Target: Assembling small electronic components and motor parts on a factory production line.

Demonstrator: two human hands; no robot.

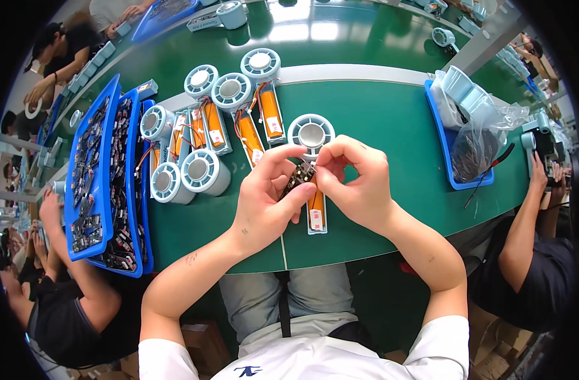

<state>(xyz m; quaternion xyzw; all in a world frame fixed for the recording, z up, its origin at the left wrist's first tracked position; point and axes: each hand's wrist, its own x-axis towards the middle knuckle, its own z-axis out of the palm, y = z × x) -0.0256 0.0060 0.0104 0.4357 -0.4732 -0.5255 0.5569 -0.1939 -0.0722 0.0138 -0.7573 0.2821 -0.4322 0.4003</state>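
Observation:
My left hand (pixel 264 196) grips a small black circuit board (pixel 297 178) between thumb and fingers. My right hand (pixel 359 177) is pinched at the board's right edge, by a small pale piece; its fingertips hide what they hold. Both hands are over an opened light-blue handheld fan (pixel 311 133), whose round grey-centred head points away from me. Its handle lies toward me with an orange battery (pixel 316 204) inside, partly covered by my hands. To the left lie several similar fans (pixel 231 92) with orange batteries and thin wires exposed.
Blue trays (pixel 108 218) full of small circuit boards are stacked at the left. At the right, a blue bin (pixel 451 166) holds pale-blue shells and a clear plastic bag (pixel 476 152). A red-and-black tool (pixel 502 155) leans over its edge. Co-workers sit on both sides of the green table (pixel 378 237).

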